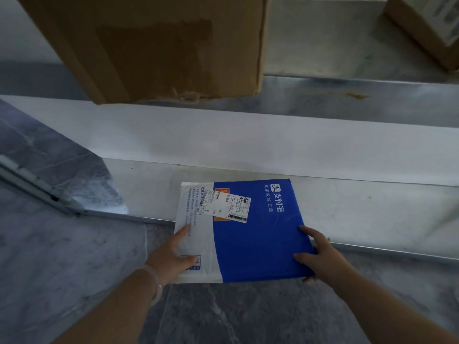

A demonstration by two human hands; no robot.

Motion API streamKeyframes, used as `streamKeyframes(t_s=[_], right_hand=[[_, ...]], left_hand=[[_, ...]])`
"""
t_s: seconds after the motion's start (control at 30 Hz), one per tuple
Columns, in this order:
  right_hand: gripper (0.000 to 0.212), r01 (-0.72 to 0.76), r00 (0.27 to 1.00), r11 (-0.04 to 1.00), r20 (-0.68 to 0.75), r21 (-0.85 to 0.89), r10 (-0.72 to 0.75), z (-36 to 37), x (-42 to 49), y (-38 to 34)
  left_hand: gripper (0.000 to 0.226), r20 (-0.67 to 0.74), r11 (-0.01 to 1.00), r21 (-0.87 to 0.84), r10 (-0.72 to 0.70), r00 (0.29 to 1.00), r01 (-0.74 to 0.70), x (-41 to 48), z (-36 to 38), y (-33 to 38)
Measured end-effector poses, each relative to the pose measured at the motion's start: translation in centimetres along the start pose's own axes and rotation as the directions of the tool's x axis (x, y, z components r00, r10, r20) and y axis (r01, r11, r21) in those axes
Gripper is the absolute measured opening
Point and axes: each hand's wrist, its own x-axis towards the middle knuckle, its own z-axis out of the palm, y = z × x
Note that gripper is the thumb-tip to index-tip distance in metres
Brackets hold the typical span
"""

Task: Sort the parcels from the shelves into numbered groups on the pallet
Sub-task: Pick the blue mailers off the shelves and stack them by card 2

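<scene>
Two shelf levels, two cardboard boxes, one flat parcel and two hands are counted.

At the far left, a slanted metal side panel (49,165) is seen closing off the lower shelf (360,209). Near it the grey floor (62,256) lies open.

A pale bracelet (155,281) is worn on the left wrist. The left hand (171,256) is closed on the near left edge of the parcel (253,239). Two digits are laid on its white part, and the rest are hidden.

Above, on the upper shelf (323,95), the large cardboard box (161,45) is set flush with the front lip.

The parcel, white on the left and blue on the right, bears one shipping label (231,206). Its far half rests on the lower shelf. Its near half overhangs the shelf's front edge, above the floor.

The near right corner is grasped by the right hand (323,256), with fingers on top and one fingertip showing beneath.

To the right of the parcel, bare shelf surface is left free. At the far right, the second cardboard box (422,28) is cut off by the frame, well apart from the first.
</scene>
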Motion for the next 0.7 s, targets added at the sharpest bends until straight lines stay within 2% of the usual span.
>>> streamKeyframes(t_s=[0.07, 0.2, 0.3, 0.4, 0.7], right_hand=[[0.056, 0.013, 1.0, 1.0, 0.02, -0.015, -0.012, -0.7, -0.2, -0.3], [0.042, 0.08, 0.994, 0.997, -0.079, 0.022, -0.078, -1.6, -2.0, -0.8], [0.042, 0.121, 0.983, 0.992, -0.132, -0.048, -0.126, -2.6, -5.7, -1.4], [0.043, 0.129, 0.973, 0.991, -0.186, -0.042, -0.135, -4.4, -10.6, -2.2], [0.042, 0.101, 0.974, 0.995, -0.202, -0.017, -0.102, -12.0, -30.5, -8.9]], left_hand=[[0.078, 0.009, 1.0, -0.02, 0.021, 1.0, -0.021, -0.5, -0.2, 0.1], [0.078, -0.053, 0.997, -0.024, 0.074, 0.996, -0.075, -2.0, 0.4, 0.7], [0.079, -0.076, 0.996, 0.01, 0.084, 0.994, -0.083, -4.7, 0.8, 1.6], [0.083, -0.086, 0.993, 0.074, 0.099, 0.991, -0.092, -8.3, 0.5, 3.2], [0.08, -0.087, 0.997, 0.0, 0.078, 0.993, -0.078, -26.8, -2.1, 12.3]])
